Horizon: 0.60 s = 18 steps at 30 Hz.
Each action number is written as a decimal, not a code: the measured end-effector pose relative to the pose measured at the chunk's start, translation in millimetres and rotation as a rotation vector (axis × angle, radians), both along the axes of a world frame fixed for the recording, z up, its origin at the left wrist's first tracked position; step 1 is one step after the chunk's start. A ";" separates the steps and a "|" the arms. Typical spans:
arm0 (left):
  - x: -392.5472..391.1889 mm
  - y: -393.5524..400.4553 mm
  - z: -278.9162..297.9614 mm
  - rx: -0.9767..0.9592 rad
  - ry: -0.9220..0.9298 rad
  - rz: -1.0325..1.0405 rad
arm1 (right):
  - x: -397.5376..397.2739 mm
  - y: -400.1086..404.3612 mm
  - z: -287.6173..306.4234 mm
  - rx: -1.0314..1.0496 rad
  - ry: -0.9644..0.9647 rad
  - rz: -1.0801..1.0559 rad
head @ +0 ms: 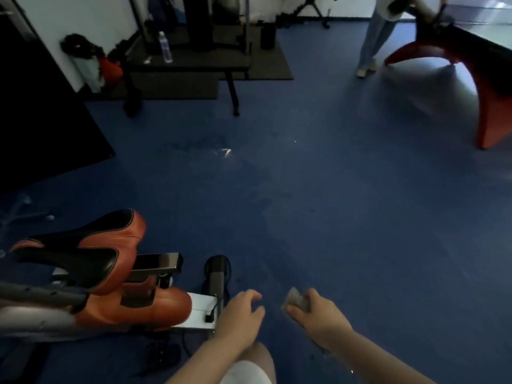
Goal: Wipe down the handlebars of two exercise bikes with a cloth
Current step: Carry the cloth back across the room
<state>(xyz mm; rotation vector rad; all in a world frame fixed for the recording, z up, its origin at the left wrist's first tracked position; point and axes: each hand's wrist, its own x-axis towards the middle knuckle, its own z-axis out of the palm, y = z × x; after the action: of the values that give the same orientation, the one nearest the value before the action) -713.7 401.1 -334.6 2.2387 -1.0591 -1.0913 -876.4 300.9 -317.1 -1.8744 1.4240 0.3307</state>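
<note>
An orange and black exercise bike (116, 295) stands at the lower left, seen from behind its saddle (91, 253); its handlebars are out of view. My right hand (318, 314) is low in the middle, closed on a small grey folded cloth (295, 299). My left hand (241, 314) hovers beside the bike's rear frame post (217, 278), fingers curled and apart, holding nothing. Both hands are over the blue floor, apart from the bike.
A black bench (194, 59) with a water bottle (165, 47) stands at the back. A person's legs (374, 37) and a red-legged table (471, 67) are at the top right. A black mat (41, 128) lies left. Blue floor (332, 189) stretches ahead.
</note>
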 end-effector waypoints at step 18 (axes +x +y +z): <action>192.9 -189.6 -10.4 -0.022 -0.065 0.305 | 224.7 -235.7 13.6 -0.041 -0.051 0.349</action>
<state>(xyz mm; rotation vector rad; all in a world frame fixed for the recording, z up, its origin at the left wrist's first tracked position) -520.8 211.6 -345.1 2.3352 -0.7169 -0.8781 -651.7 65.2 -303.5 -2.1492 1.0738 0.4210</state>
